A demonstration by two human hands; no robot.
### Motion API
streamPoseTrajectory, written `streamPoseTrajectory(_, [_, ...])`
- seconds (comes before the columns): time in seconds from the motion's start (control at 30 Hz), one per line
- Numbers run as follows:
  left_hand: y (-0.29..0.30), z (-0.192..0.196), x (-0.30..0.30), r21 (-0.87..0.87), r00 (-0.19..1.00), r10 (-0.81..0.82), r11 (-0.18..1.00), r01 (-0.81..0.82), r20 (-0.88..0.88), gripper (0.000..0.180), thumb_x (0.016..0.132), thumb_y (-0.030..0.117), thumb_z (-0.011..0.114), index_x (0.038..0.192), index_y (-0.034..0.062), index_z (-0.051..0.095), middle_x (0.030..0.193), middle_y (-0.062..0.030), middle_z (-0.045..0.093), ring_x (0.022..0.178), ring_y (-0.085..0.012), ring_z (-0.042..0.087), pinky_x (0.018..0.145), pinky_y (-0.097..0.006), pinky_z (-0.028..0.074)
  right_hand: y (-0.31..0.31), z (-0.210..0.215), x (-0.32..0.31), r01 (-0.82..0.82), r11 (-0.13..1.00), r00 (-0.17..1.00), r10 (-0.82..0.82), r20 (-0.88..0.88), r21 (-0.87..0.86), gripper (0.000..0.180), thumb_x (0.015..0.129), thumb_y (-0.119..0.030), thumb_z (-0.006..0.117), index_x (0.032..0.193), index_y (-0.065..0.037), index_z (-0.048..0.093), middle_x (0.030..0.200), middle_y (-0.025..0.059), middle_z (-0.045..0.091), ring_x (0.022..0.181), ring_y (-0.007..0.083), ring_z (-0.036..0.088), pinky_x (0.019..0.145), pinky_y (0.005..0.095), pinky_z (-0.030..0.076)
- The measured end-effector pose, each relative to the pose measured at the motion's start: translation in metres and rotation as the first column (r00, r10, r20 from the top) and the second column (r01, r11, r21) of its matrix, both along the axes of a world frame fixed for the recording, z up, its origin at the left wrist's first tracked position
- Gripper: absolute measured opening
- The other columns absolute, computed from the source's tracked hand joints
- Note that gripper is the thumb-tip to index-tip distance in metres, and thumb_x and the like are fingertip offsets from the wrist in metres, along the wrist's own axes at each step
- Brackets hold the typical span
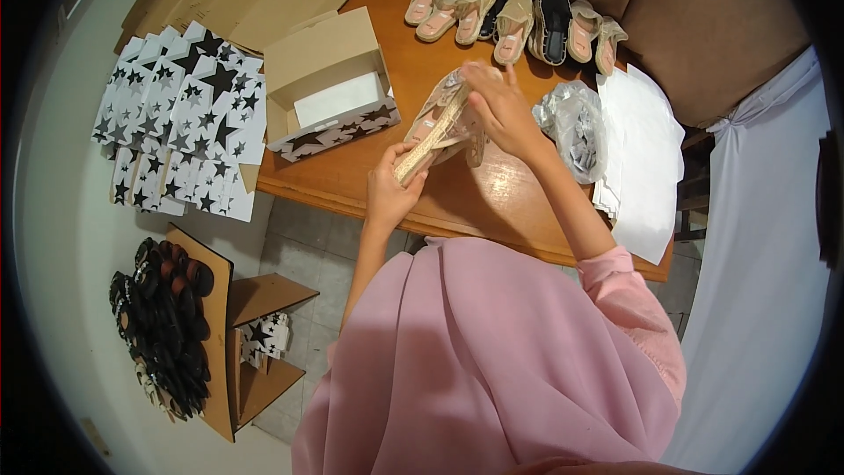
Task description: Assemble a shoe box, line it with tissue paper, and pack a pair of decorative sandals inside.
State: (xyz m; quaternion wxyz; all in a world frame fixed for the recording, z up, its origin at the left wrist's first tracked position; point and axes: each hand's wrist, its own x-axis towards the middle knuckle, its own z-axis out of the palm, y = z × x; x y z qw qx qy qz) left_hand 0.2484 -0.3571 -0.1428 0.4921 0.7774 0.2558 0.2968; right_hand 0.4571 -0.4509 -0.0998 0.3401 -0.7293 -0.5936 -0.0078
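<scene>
A pair of beige sandals (440, 127) is held above the wooden table (413, 53), soles pressed together. The lower end is gripped by the left hand (389, 189), its fingers closed around the rope-trimmed edge. The upper end is pinched by the right hand (503, 110), fingers curled over the straps. Just left of the sandals an open cardboard box (330, 84) with a star-printed lid is seen. A row of more sandals (519, 18) is lined up at the far edge, and crumpled plastic (576, 127) lies beside white paper sheets (646, 158).
</scene>
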Motion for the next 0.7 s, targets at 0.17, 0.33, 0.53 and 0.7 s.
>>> streamPoseTrajectory(0.17, [0.005,-0.038,0.006,-0.111,0.993,-0.018,0.993,0.031,0.113,0.050,0.071,0.000,0.069,0.117,0.0031,0.049,0.101,-0.0134,0.066,0.093,-0.0203,0.064,0.078,-0.030,0.051,-0.006,-0.010,-0.075,-0.165,0.949,0.978,0.192,0.078,-0.270,0.052,0.093,-0.042,0.044,0.127,-0.002,0.049,0.128,0.0180,0.052,0.120,0.0387,0.044,0.107,0.0514,0.022])
streamPoseTrajectory(0.33, [0.003,-0.051,0.005,-0.526,0.922,0.020,0.826,0.202,0.386,0.049,0.076,-0.001,0.068,0.121,-0.0007,0.046,0.107,-0.0116,0.060,0.100,-0.0149,0.058,0.083,-0.026,0.050,-0.009,-0.007,-0.072,-0.304,0.945,0.841,0.327,-0.432,0.123,0.032,0.089,-0.026,0.056,0.108,-0.002,0.062,0.094,0.0121,0.068,0.097,0.0299,0.059,0.108,0.0475,0.025])
streamPoseTrajectory(0.53, [-0.007,-0.076,0.014,-0.668,0.959,0.045,0.727,0.159,0.278,0.045,0.085,0.006,0.064,0.126,-0.0004,0.045,0.118,-0.0100,0.056,0.104,-0.0147,0.056,0.087,-0.026,0.047,-0.030,-0.074,-0.027,0.362,0.899,0.768,-0.139,-0.625,0.245,0.027,0.087,-0.017,0.060,0.109,-0.002,0.061,0.111,0.0159,0.061,0.111,0.0244,0.053,0.105,0.0386,0.030])
streamPoseTrajectory(0.7, [-0.032,-0.107,0.038,-0.789,0.948,0.001,0.555,0.263,0.317,0.040,0.092,0.014,0.056,0.127,0.0021,0.044,0.117,-0.0078,0.055,0.106,-0.0127,0.053,0.089,-0.025,0.045,-0.038,-0.133,-0.026,0.514,0.855,0.608,-0.308,-0.732,0.067,0.083,0.082,-0.028,0.069,0.142,0.001,0.020,0.140,0.0250,0.029,0.128,0.0322,0.035,0.104,0.0380,0.031])
